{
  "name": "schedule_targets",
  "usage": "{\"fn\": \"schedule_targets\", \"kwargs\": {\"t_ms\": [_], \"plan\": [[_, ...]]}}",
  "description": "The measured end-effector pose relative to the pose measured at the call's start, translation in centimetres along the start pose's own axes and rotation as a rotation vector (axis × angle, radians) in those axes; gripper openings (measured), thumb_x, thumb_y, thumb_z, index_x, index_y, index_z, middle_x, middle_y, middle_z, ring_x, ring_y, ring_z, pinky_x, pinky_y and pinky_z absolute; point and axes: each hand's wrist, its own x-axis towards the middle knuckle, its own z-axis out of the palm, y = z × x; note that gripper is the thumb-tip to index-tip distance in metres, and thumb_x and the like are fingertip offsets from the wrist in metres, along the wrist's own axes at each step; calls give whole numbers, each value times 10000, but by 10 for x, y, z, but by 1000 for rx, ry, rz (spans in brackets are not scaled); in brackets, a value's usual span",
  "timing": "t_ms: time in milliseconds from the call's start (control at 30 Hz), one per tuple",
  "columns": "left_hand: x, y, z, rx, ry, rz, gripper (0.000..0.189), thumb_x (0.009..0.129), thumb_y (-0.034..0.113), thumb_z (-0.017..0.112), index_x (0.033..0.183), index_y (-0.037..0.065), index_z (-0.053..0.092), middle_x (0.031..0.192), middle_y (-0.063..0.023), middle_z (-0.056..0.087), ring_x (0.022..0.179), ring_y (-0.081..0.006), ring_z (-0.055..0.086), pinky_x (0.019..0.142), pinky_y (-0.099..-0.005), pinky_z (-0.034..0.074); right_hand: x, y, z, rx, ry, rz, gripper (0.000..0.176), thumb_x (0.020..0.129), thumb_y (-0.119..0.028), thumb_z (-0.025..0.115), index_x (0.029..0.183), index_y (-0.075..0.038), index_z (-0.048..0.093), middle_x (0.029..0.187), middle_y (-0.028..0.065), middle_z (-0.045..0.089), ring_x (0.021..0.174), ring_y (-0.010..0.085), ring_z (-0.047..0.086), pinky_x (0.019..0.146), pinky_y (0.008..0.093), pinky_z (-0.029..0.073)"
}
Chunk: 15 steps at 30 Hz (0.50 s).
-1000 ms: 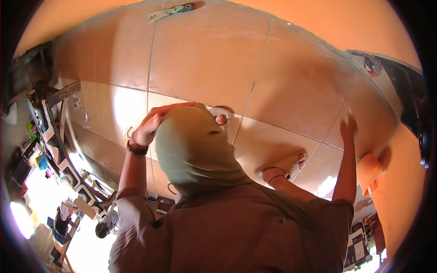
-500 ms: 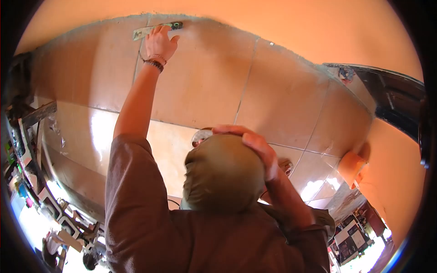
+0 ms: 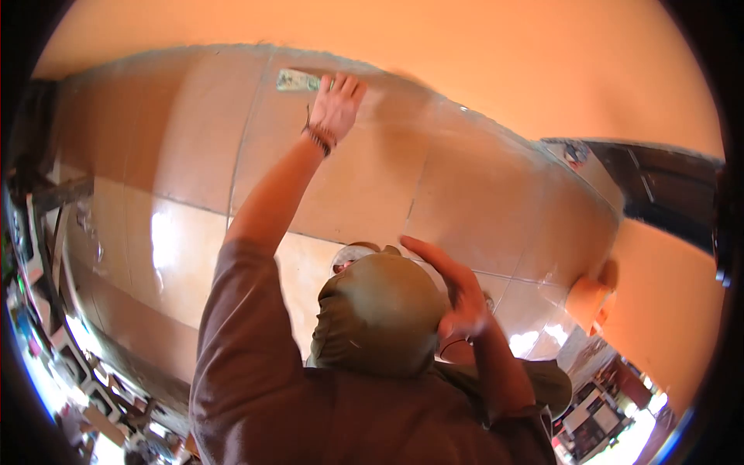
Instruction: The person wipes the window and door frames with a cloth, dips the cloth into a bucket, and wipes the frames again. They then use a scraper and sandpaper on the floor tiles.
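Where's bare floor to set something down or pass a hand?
The floor looks bare right of the left hand, between wall and right hand; and left of the left forearm, short of the brown beam. Crowded: by the scraper; around the knee, with right hand and slipper close; and the lower-left clutter.

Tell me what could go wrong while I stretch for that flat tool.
Your left hand covers one end of the flat tool, so your grip could be off. With that arm outstretched and your right hand beside your raised knee, not braced on the floor, you might tip forward.
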Motion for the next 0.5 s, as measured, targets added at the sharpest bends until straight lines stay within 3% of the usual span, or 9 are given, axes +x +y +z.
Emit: {"fn": "schedule_targets", "kwargs": {"t_ms": [67, 133, 167, 267, 300, 367, 400, 467, 500], "plan": [[-5, 44, -43, -179, 110, 107, 284, 725, 55, 511, 1006, 60, 557, 987, -77, 548, 962, -246, 495, 829, -379, 354, 9, 52, -29, 298, 20, 480, 736, 835, -533, 537, 1294, 28, 415, 1353, 154, 404, 1191, 285, 448, 939, 394, 396], [-14, 88, -80, -363, 172, 245, 368, 704, 48, 535, 1070, 48, 563, 1060, -84, 552, 974, -246, 499, 787, -369, 370, 34, 63, -41, 279, 362, 599, 676, 910, -555, 347, 1234, 24, 476, 1206, 173, 525, 1137, 271, 485, 925, 398, 413], [-20, 107, -93, -444, 198, 331, 406, 695, 53, 552, 1101, 43, 567, 1106, -92, 550, 981, -249, 506, 760, -362, 383, 40, 69, -52, 562, 397, 637, 641, 915, -540, 350, 1195, 17, 499, 1133, 159, 556, 1060, 262, 522, 892, 385, 432], [-26, 147, -121, -711, 211, 588, 375, 650, -11, 614, 1022, 20, 637, 1124, -121, 568, 930, -272, 553, 745, -351, 438, 42, 123, -85, 1171, 154, 344, 497, 902, -472, 453, 1086, -19, 543, 946, 110, 618, 836, 234, 604, 753, 340, 494], [-24, 154, -122, -740, 175, 663, 385, 650, 36, 618, 1034, 16, 627, 1125, -134, 560, 929, -277, 554, 784, -360, 445, 39, 115, -85, 1166, 178, 326, 497, 902, -472, 453, 1086, -19, 543, 946, 110, 618, 836, 234, 604, 753, 340, 494], [-21, 165, -122, -762, 137, 748, 403, 650, 84, 621, 1046, 12, 618, 1126, -147, 552, 928, -282, 555, 823, -369, 451, 32, 90, -90, 612, 436, 543, 386, 863, -407, 559, 1036, -63, 561, 872, 85, 630, 715, 213, 611, 640, 329, 507], [-21, 166, -126, -815, 109, 680, 353, 627, 60, 662, 977, 23, 638, 1059, -139, 577, 895, -282, 564, 766, -365, 451, 25, 78, -93, 616, 442, 528, 386, 863, -407, 559, 1036, -63, 561, 872, 85, 630, 715, 213, 611, 640, 329, 507], [-16, 153, -132, -846, 72, 621, 306, 604, 37, 703, 907, 34, 659, 991, -131, 603, 862, -282, 574, 709, -361, 452, 4, 60, -106, -54, 652, 646, 334, 827, -334, 624, 1028, -74, 561, 841, 103, 632, 680, 200, 611, 596, 327, 497], [-12, 138, -136, -767, 15, 609, 230, 620, 68, 722, 833, 37, 639, 938, -125, 602, 825, -282, 571, 687, -365, 449, -11, 64, -120, -346, 643, 438, 340, 816, -307, 638, 1043, -70, 552, 828, 106, 628, 677, 196, 609, 596, 325, 490]]}}
